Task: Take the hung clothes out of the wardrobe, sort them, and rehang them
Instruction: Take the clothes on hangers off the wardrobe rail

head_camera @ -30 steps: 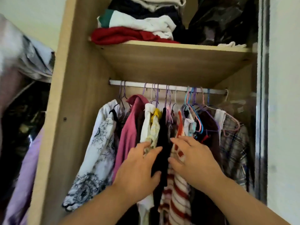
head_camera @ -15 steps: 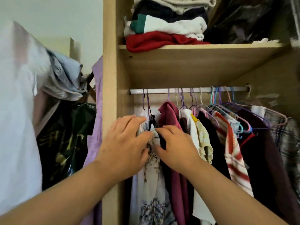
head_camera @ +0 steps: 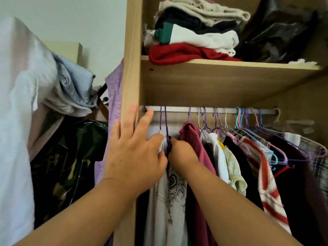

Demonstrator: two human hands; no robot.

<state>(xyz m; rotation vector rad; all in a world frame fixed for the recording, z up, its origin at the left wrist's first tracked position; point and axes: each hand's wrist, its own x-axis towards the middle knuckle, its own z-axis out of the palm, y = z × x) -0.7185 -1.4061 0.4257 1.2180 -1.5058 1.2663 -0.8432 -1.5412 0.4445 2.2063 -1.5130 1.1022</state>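
Hands first: my left hand (head_camera: pixel 134 157) is spread wide, its outer fingers straight up against the pale wooden wardrobe side panel (head_camera: pixel 132 68). Forefinger and thumb are down on the shoulder of the white garment with the black line-drawn flower print (head_camera: pixel 170 185); pinching it or only pressing it, I can't tell from here. My right hand (head_camera: pixel 182 153) is curled tight round the neck of a narrow black garment (head_camera: pixel 168 150), right beside my left thumb. So the piece I'm after hangs directly under both hands, hard by that panel.

Just above my knuckles, two thin purple wire hanger hooks (head_camera: pixel 166 121) run up to the silver metal rail (head_camera: pixel 213 110). I reckon the good move is a lift, not a tug: raise the hook clear over the rail, then draw it towards me, my left holding the white one back so it doesn't ride along.

To the right of my right wrist the dusky-pink top (head_camera: pixel 193 139) crowds close; snagging its hanger is the risk.

Far above my grip, folded clothes (head_camera: pixel 195 38), a red knit (head_camera: pixel 177 54) lowest, sit on the pale wooden shelf (head_camera: pixel 213 82). None of my business yet.
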